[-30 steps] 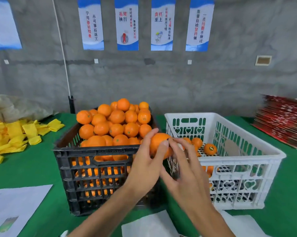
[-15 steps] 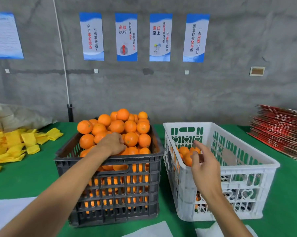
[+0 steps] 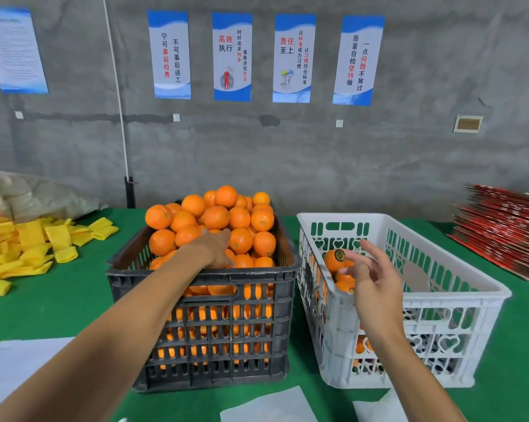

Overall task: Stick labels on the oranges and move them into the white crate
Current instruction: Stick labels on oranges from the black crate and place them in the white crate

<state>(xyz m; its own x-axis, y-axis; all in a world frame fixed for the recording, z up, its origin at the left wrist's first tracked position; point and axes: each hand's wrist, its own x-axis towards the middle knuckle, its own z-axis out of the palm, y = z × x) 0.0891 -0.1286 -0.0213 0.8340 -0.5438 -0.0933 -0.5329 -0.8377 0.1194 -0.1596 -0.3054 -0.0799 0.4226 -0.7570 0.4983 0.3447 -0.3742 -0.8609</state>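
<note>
While left grip [image 3: 216,248] covers orange, right grip [image 3: 376,278] empty.

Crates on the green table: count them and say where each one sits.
2. The black crate, heaped with oranges, stands left; the white crate stands right beside it. None looks hidden.

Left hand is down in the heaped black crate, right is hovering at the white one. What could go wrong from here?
1. The oranges are piled above the black crate's rim; as the left hand pulls one from the near side, neighbours may roll off onto the green table.
2. The right hand hangs open over the white crate's near wall, so the reach back could clip it.
</note>
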